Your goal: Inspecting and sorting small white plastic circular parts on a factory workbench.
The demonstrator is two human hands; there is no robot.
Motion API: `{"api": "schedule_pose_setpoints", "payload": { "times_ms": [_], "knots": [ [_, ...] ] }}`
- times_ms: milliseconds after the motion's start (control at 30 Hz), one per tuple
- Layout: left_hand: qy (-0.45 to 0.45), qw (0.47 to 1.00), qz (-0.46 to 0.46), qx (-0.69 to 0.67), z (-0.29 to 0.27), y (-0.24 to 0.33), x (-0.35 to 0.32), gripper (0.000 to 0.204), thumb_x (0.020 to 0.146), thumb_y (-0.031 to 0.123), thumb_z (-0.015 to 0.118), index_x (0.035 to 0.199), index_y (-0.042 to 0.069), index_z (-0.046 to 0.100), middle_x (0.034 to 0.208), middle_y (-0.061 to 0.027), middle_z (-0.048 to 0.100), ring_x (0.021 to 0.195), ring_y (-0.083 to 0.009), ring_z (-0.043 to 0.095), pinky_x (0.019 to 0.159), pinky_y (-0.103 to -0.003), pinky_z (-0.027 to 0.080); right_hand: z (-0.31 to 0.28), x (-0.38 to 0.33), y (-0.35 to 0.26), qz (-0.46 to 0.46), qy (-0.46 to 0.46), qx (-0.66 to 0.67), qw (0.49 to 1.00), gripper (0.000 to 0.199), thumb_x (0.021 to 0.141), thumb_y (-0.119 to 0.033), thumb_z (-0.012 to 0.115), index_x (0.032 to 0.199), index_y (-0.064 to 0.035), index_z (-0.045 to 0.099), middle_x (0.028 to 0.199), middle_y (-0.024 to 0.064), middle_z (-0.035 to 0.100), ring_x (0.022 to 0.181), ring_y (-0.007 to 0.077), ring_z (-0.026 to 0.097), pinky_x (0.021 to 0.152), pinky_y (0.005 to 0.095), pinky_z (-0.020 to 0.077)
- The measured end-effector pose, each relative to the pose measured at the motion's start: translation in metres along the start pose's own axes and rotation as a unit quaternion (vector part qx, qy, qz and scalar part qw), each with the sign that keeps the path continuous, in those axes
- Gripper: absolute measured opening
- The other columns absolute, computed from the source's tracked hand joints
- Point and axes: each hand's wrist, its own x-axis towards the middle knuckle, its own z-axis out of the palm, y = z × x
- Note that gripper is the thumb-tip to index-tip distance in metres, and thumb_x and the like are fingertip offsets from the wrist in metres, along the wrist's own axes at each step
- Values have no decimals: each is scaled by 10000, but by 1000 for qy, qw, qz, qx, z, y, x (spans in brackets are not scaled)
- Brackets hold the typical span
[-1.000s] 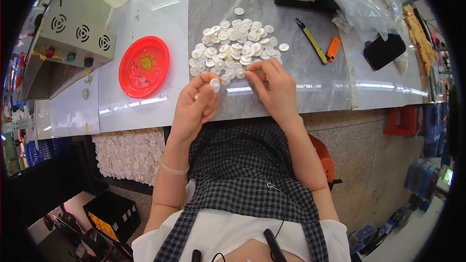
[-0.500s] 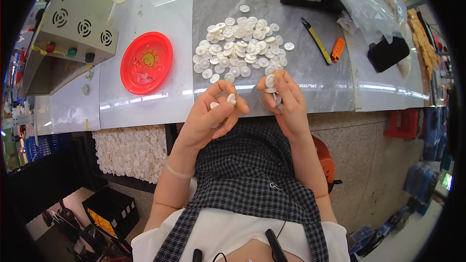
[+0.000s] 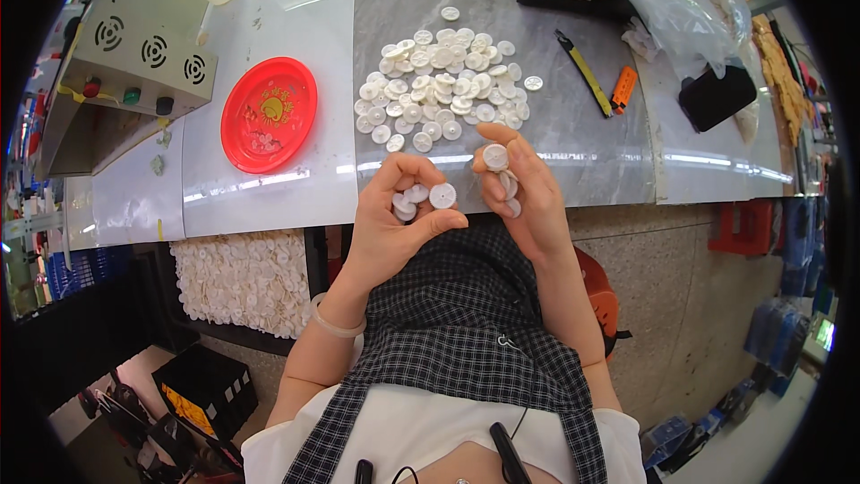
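Left hand (image 3: 394, 224) curled around white discs (image 3: 442, 195) | right hand (image 3: 528, 186) gripped overlapping discs (image 3: 494, 157), apart from left | pile (image 3: 439, 81) lay beyond, on grey tabletop (image 3: 587, 145) | step: seemingly handling small batches — next move called for steady fingers

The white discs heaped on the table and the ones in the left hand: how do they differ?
The table heap has far more discs; the held discs are only a few. The heap lies spread on the grey tabletop, while the held discs sit in the left hand. Both consist of white, round pieces.
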Motion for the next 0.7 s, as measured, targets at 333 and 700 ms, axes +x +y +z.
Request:
{"api": "schedule_pose_setpoints", "payload": {
  "times_ms": [333,700],
  "knots": [
    [-6,936,-129,-328,-22,-1,5,169,941,147,585,1068,94,487,822,-13,531,540,-15,371,390,-134,258,0,-2,4,68,-58,108,990,413,1047,-352,347,1154,17,500,914,27,508,645,19,378,459,146,303],
    [45,878,-144,-454,-32,9,7,147,983,225,505,977,88,453,807,-10,397,569,-55,341,394,-136,295,0,-1,5,76,-78,168,980,340,1048,-332,339,1083,-31,494,913,30,498,647,30,382,462,145,297]
  ]
}}
